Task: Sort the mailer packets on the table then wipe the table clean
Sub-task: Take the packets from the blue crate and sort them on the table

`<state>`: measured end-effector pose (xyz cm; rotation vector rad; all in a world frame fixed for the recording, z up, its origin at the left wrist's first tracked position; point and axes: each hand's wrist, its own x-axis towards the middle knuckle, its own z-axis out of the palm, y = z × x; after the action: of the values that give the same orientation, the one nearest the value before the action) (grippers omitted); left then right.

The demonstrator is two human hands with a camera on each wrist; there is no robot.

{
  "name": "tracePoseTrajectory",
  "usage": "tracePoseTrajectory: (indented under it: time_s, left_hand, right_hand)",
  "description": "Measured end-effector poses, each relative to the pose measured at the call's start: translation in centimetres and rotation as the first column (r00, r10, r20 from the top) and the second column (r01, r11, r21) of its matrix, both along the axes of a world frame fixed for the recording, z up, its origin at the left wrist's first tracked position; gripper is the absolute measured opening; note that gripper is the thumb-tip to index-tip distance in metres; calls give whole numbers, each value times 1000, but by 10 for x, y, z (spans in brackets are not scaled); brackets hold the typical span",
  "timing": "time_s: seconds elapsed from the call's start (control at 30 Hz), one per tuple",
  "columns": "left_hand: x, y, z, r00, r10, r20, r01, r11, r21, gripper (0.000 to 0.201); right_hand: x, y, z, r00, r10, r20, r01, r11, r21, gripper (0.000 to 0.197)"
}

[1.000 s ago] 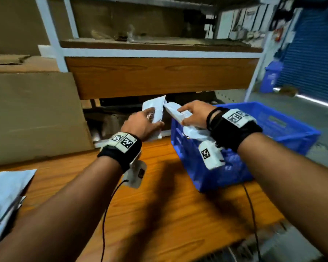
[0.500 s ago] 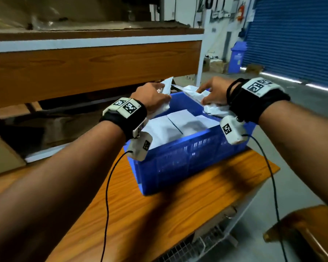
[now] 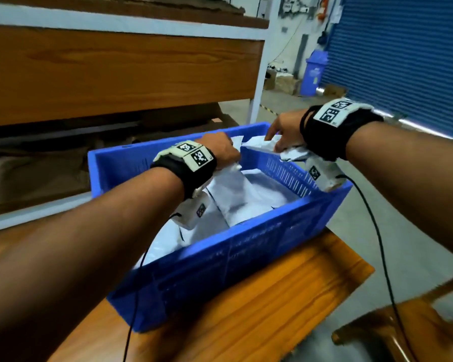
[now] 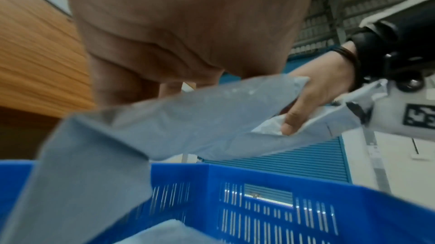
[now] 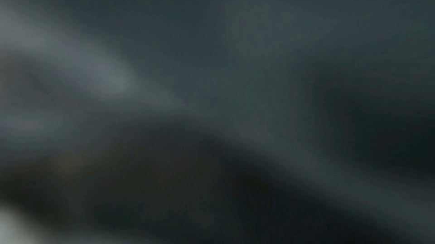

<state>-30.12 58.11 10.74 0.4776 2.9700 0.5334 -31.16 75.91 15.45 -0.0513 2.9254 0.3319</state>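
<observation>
A blue slotted crate [image 3: 246, 257] stands on the wooden table [image 3: 259, 317], and several white mailers [image 3: 249, 197] lie flat in it. My left hand [image 3: 220, 150] hovers over the crate's far side and grips a white mailer [image 3: 230, 176] that hangs down into it. Over the far right rim, my right hand [image 3: 283, 131] grips another crumpled white mailer [image 3: 262, 145]. In the left wrist view my right hand [image 4: 313, 99] pinches that mailer [image 4: 200, 117] with thumb underneath, above the crate wall [image 4: 259, 210]. The right wrist view is dark and blurred.
A wooden shelf rack [image 3: 115, 74] with a white post [image 3: 259, 82] stands just behind the crate. The table ends close to the crate's right side. A brown wooden seat [image 3: 403, 333] sits low at the right. Farther off are a blue bin [image 3: 314, 71] and a blue shutter [image 3: 403, 48].
Both hands have come down with their mailers from above the crate to its mouth. My left hand's mailer now dips inside, and the view has turned right onto the crate.
</observation>
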Motion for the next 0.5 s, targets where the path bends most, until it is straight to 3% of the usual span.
tracePoseTrajectory:
  time_s: [0.23,0.5]
  left_hand:
    - [-12,13,-30,996,47,80,-38,993,-112,33]
    - [-13,16,-52,981,78,175,-40,977,-212,51]
  right_hand:
    - [-45,-5,-45,987,92,130,-103,991,87,44]
    - [-52,2,-104,947,179,267,-216,970,115,43]
